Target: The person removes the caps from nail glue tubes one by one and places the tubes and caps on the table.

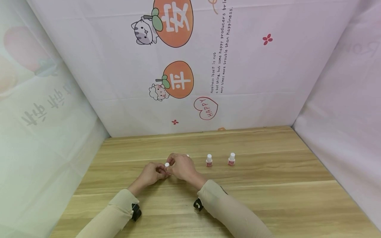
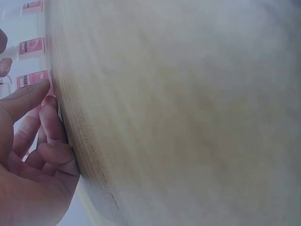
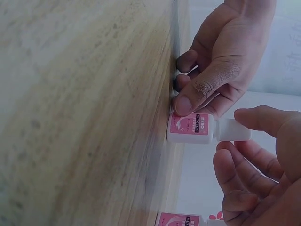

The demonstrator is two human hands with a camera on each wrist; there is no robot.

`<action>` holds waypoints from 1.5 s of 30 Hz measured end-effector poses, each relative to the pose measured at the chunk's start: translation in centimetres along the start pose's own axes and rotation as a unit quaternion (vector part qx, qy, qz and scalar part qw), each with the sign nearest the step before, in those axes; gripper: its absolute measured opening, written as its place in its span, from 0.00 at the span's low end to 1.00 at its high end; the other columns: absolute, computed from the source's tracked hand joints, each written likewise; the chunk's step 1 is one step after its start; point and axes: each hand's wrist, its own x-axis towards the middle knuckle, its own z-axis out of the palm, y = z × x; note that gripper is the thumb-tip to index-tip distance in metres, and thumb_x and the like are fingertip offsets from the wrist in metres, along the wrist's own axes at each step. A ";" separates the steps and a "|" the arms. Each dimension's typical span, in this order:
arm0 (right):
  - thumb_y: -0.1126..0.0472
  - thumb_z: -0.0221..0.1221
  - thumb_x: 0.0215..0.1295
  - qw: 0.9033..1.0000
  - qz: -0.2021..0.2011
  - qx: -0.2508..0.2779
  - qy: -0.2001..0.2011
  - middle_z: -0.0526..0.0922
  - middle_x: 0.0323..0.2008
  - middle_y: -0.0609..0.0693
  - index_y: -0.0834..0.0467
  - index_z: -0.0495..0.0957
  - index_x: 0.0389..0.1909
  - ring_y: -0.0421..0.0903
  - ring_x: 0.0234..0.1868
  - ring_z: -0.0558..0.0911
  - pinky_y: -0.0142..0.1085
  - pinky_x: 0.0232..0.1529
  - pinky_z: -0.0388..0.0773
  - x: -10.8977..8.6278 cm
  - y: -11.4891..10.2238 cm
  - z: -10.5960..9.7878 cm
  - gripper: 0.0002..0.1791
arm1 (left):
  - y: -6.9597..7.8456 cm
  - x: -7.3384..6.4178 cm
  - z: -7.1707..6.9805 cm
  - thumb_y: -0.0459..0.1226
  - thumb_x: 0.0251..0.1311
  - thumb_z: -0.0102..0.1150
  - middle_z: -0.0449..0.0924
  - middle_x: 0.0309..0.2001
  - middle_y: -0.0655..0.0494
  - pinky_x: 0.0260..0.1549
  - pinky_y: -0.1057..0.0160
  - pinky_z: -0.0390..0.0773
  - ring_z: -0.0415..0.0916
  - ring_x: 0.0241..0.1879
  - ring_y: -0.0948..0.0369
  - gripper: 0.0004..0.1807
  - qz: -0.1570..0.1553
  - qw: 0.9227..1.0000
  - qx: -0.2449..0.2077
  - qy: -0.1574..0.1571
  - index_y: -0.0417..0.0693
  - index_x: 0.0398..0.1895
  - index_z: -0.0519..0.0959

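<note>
A small white nail glue bottle (image 3: 192, 129) with a pink label stands upright on the table between both hands. Low on its body, the thumb and fingers of my left hand (image 1: 151, 174) pinch it. At the top, my right hand (image 1: 183, 168) holds the white cap (image 3: 234, 130) between thumb and fingers. The cap sits at the bottle's neck; whether it is loose I cannot tell. In the left wrist view the left thumb covers part of the label on the held bottle (image 2: 33, 79).
To the right stand similar bottles, one in the middle (image 1: 209, 160) and one farther right (image 1: 231, 159). Another bottle's cap (image 1: 188, 155) shows behind the right hand. The wooden table (image 1: 268, 198) meets printed white cloth walls (image 1: 253, 82) at the back and sides.
</note>
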 end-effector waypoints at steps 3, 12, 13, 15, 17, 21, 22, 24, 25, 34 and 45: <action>0.53 0.70 0.58 1.000 -0.003 -0.001 -0.001 0.86 0.33 0.37 0.44 0.82 0.36 0.38 0.34 0.81 0.32 0.33 0.75 0.0 0.0 0.0 0.07 | 0.0 0.0 0.0 0.29 0.57 0.68 0.85 0.30 0.55 0.36 0.67 0.77 0.76 0.32 0.65 0.04 0.000 1.000 -0.001 0.002 0.46 0.34 0.86; 0.52 0.70 0.58 1.000 -0.006 -0.006 -0.001 0.86 0.33 0.37 0.44 0.82 0.37 0.38 0.34 0.81 0.31 0.32 0.75 0.0 0.0 -0.1 0.08 | -0.1 0.1 0.0 0.29 0.57 0.67 0.85 0.30 0.55 0.34 0.69 0.77 0.76 0.32 0.66 0.04 0.008 1.000 0.010 0.005 0.47 0.34 0.86; 0.52 0.69 0.58 1.000 -0.007 -0.004 0.000 0.86 0.33 0.37 0.44 0.82 0.36 0.38 0.33 0.81 0.31 0.32 0.74 0.0 0.0 -0.1 0.07 | -0.1 0.1 0.0 0.29 0.57 0.67 0.85 0.29 0.56 0.34 0.69 0.77 0.76 0.31 0.66 0.05 0.008 1.000 0.012 0.006 0.47 0.34 0.86; 0.52 0.69 0.58 1.000 -0.010 -0.008 0.001 0.86 0.33 0.37 0.44 0.82 0.36 0.38 0.34 0.81 0.30 0.32 0.74 0.0 0.0 -0.1 0.07 | -0.1 0.1 0.0 0.29 0.57 0.67 0.85 0.29 0.57 0.34 0.69 0.76 0.76 0.31 0.66 0.05 0.008 1.000 0.017 0.007 0.47 0.33 0.86; 0.52 0.69 0.59 1.000 -0.013 -0.014 0.000 0.87 0.34 0.37 0.44 0.82 0.37 0.39 0.35 0.81 0.30 0.33 0.75 0.0 0.0 -0.1 0.07 | 0.0 0.0 0.0 0.28 0.56 0.67 0.85 0.29 0.58 0.33 0.69 0.76 0.76 0.30 0.67 0.05 0.012 1.000 0.020 0.010 0.47 0.33 0.86; 0.52 0.69 0.60 1.000 -0.013 -0.014 -0.004 0.87 0.35 0.37 0.44 0.82 0.37 0.41 0.38 0.82 0.32 0.35 0.76 0.0 0.1 -0.1 0.07 | -0.1 0.0 0.0 0.28 0.56 0.67 0.86 0.29 0.57 0.33 0.70 0.76 0.76 0.30 0.67 0.06 0.016 1.000 0.020 0.011 0.47 0.33 0.86; 0.51 0.69 0.60 1.000 -0.011 -0.010 -0.005 0.87 0.35 0.38 0.44 0.82 0.37 0.41 0.38 0.82 0.32 0.35 0.76 0.0 0.0 -0.1 0.07 | -0.1 0.0 0.0 0.27 0.56 0.67 0.86 0.29 0.57 0.34 0.70 0.76 0.76 0.30 0.68 0.06 0.016 1.000 0.019 0.010 0.47 0.32 0.86; 0.51 0.69 0.60 1.000 -0.008 -0.003 -0.006 0.86 0.34 0.38 0.44 0.82 0.37 0.41 0.37 0.81 0.32 0.35 0.76 -0.1 0.0 -0.1 0.07 | -0.2 0.0 0.1 0.27 0.55 0.66 0.86 0.29 0.57 0.34 0.70 0.76 0.76 0.30 0.68 0.06 0.014 1.000 0.017 0.009 0.46 0.32 0.86; 0.51 0.69 0.59 1.000 -0.008 -0.001 -0.006 0.86 0.34 0.38 0.44 0.82 0.36 0.41 0.37 0.81 0.32 0.35 0.75 -0.1 0.1 -0.1 0.07 | -0.2 0.0 0.1 0.27 0.55 0.66 0.86 0.29 0.57 0.34 0.70 0.76 0.76 0.30 0.68 0.06 0.015 1.000 0.018 0.010 0.46 0.32 0.86; 0.52 0.69 0.59 1.000 -0.014 -0.027 -0.002 0.87 0.37 0.38 0.44 0.82 0.38 0.43 0.41 0.82 0.33 0.36 0.77 0.0 0.0 -0.1 0.08 | -0.1 0.2 0.1 0.30 0.57 0.68 0.85 0.29 0.59 0.34 0.68 0.76 0.75 0.31 0.66 0.05 0.002 1.000 0.020 0.007 0.48 0.34 0.86; 0.52 0.69 0.59 1.000 -0.016 -0.027 0.000 0.87 0.36 0.38 0.44 0.82 0.37 0.42 0.39 0.82 0.32 0.35 0.76 0.0 0.0 -0.1 0.07 | -0.1 0.2 0.1 0.31 0.57 0.68 0.85 0.29 0.59 0.35 0.68 0.76 0.75 0.31 0.66 0.04 0.004 1.000 0.021 0.006 0.48 0.34 0.86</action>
